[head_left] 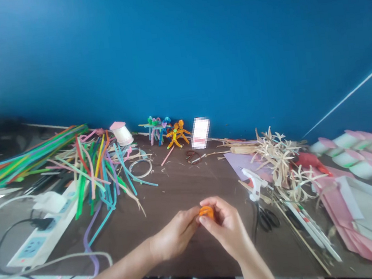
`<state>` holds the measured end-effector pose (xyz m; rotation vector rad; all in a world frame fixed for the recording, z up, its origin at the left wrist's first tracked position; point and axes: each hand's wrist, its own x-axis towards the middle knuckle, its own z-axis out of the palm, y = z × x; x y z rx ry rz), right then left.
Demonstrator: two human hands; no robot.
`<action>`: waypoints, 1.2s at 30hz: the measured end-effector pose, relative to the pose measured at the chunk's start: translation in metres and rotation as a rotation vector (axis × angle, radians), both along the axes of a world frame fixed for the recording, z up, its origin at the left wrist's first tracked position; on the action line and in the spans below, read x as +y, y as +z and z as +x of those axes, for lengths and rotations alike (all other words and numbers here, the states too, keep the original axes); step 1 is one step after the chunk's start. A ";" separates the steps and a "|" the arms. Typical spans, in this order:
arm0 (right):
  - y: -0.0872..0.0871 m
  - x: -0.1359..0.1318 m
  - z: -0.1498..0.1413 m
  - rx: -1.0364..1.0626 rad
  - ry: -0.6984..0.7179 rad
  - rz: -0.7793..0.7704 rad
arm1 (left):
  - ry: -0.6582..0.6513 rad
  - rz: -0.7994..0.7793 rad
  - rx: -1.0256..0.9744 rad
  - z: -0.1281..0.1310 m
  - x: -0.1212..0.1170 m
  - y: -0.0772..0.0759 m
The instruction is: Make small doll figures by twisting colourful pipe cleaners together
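Observation:
Both hands meet over the near middle of the dark table (201,264). Between them is a small orange coiled piece (206,212) that looks like wound pipe cleaner. My right hand (226,225) pinches it from the right, thumb in front and fingers curled behind. From the left, my left hand (175,233) is closed with its fingertips against the piece; part of its grip is hidden. Beyond them, an orange pipe-cleaner figure (177,135) stands near the wall, beside several green, purple and blue figures (157,127).
Loose colourful pipe cleaners (90,165) spread over the left, near a white power strip (45,238) with cords. At right are a white glue gun (255,184), black scissors (269,219), dried strips (277,151) and pink paper (338,216). A paper cup (122,134) stands farther back.

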<state>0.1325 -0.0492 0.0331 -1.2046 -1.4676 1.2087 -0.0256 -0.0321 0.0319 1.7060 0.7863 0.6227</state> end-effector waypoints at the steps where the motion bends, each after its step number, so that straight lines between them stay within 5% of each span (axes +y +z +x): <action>1: 0.000 0.000 0.000 0.016 0.018 0.004 | 0.012 -0.079 -0.040 0.001 0.000 -0.003; 6: 0.003 0.000 0.000 0.026 0.066 0.003 | 0.008 -0.345 -0.162 0.003 0.000 -0.010; 15: 0.005 -0.002 0.003 0.055 0.118 -0.051 | -0.099 -0.070 0.074 -0.007 0.001 0.007; 23: 0.014 -0.007 0.001 0.036 0.129 -0.076 | -0.205 -0.050 0.060 -0.013 0.001 0.015; 31: 0.014 -0.007 -0.003 0.013 0.089 0.013 | -0.118 -0.577 -0.470 0.000 -0.006 -0.018; 36: 0.011 -0.006 -0.005 -0.123 0.027 0.153 | -0.071 -0.741 -0.616 0.003 -0.006 -0.022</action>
